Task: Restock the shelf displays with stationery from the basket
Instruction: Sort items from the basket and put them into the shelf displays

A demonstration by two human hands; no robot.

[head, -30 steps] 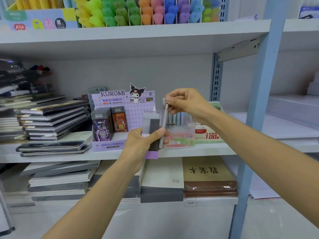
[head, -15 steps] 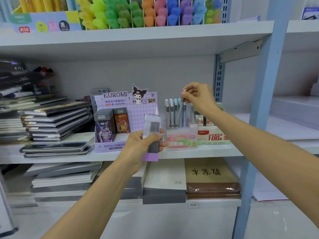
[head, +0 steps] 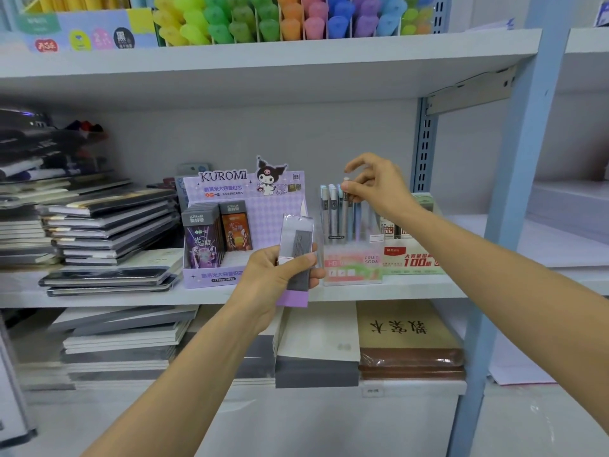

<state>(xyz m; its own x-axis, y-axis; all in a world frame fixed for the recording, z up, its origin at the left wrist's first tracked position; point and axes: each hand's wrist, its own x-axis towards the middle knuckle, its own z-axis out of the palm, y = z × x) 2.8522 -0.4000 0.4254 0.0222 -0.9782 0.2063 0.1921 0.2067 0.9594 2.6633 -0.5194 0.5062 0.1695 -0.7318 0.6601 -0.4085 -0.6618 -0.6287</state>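
My left hand grips a clear pack of pencil leads with a purple base in front of the middle shelf. My right hand pinches the white top of a grey lead tube that stands upright in the clear Fruit Soda display box among several pastel tubes. The purple Kuromi display box stands just left of it, with dark Ultraman lead packs inside. The basket is out of view.
Stacks of notebooks fill the left of the middle shelf. A green and red lead box sits right of the clear box. Coloured highlighters line the top shelf. A blue upright bounds the right side.
My right hand carried the grey tube from near my left hand up and right, then lowered it into the clear display box. My left hand stayed put with the pack.
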